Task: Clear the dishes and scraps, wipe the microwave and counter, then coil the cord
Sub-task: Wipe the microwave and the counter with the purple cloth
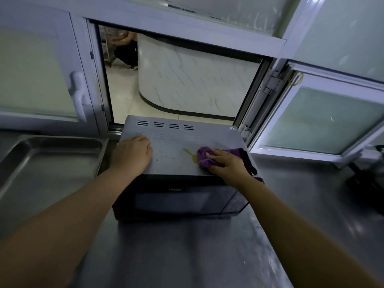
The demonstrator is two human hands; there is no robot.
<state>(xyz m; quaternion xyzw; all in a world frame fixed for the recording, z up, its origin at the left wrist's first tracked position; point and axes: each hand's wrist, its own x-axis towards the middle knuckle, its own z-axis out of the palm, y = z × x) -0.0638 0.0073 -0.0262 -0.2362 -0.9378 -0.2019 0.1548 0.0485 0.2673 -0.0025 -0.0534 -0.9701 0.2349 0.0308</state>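
Steel tabletop (187,256) carries the microwave (178,196), on whose grey top the left hand (133,154) lies flat, fingers straight, while the right hand (226,161) grips a purple cloth (204,157) touching a yellowish spill (190,154), partly hidden.

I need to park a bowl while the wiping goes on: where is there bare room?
Bare steel counter lies in front of the microwave, and more to its right below the open window. The tray on the left looks empty. The microwave top is crowded: left hand, right hand, purple cloth, yellow spill.
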